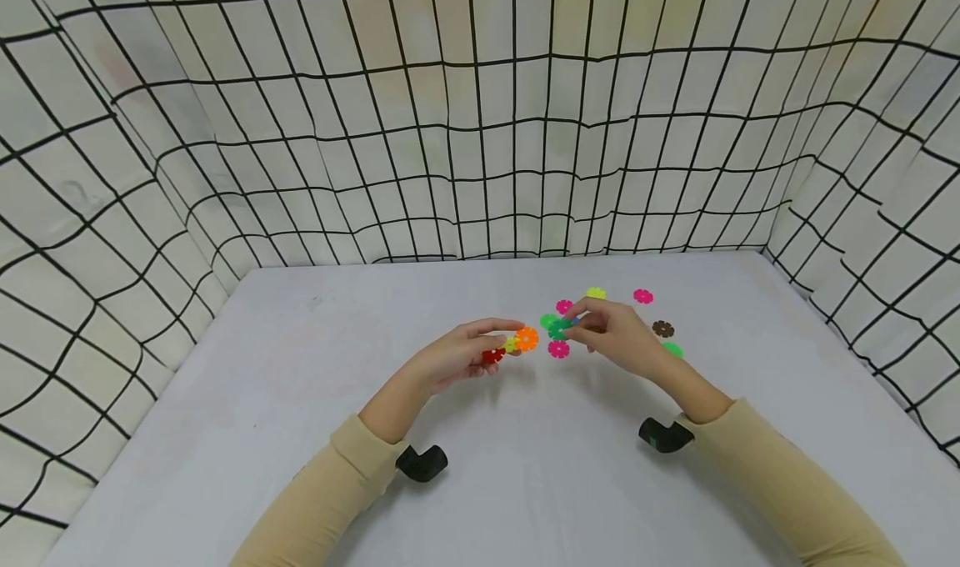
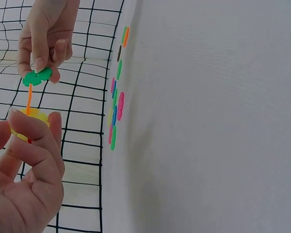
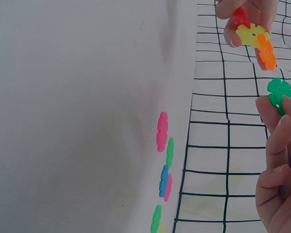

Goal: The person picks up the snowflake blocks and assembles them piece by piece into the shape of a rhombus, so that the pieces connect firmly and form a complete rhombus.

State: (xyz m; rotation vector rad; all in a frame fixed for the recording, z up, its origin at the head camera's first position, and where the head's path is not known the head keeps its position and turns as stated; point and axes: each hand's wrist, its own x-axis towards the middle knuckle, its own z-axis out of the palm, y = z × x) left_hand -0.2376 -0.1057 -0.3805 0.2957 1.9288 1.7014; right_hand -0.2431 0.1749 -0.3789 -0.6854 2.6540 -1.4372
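Note:
My left hand (image 1: 461,357) grips a short chain of notched flower-shaped interlocking discs. In the right wrist view the chain runs from a red disc (image 3: 241,17) through a yellow disc (image 3: 246,34) to an orange disc (image 3: 267,55) at its free end. Between thumb and fingertips, my right hand (image 1: 617,335) pinches a green disc (image 3: 277,87). A small gap separates this green disc from the orange one in the right wrist view. Fingers cover part of the red and yellow discs in the head view.
Loose discs lie on the white tabletop (image 1: 495,500) around my right hand: a near pink disc (image 1: 558,349), a far pink disc (image 1: 642,297), a brown disc (image 1: 663,329), a yellow disc (image 1: 596,293) and several others. Black wire grid (image 1: 480,175) stands along the back and sides.

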